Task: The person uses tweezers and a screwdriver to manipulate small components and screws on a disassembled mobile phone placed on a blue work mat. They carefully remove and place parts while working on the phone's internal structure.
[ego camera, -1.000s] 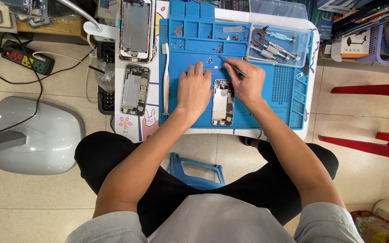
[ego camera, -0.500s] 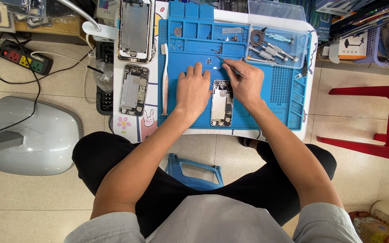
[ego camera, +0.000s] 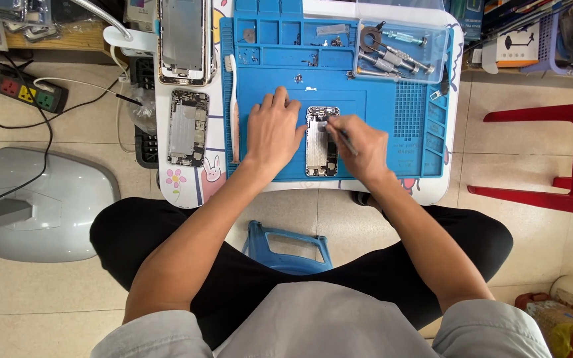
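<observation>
An opened phone body (ego camera: 319, 151) with its insides showing lies on a blue work mat (ego camera: 392, 152) on a small white table. My left hand (ego camera: 272, 132) rests flat on the mat, its thumb side against the phone's left edge. Just right of the phone, my right hand (ego camera: 361, 147) grips thin dark tweezers (ego camera: 341, 133). Their tip is on a small pale part at the phone's upper half.
A clear tray of screwdrivers (ego camera: 399, 50) sits at the mat's back right. Left of the mat lie a toothbrush (ego camera: 235, 106), a second opened phone (ego camera: 187, 127) and a phone frame (ego camera: 182, 40). A red stool (ego camera: 552, 159) stands right, a power strip (ego camera: 28, 89) left.
My right hand has brought the tweezers from the mat above the phone down onto the phone's upper half. My left hand stays beside the phone.
</observation>
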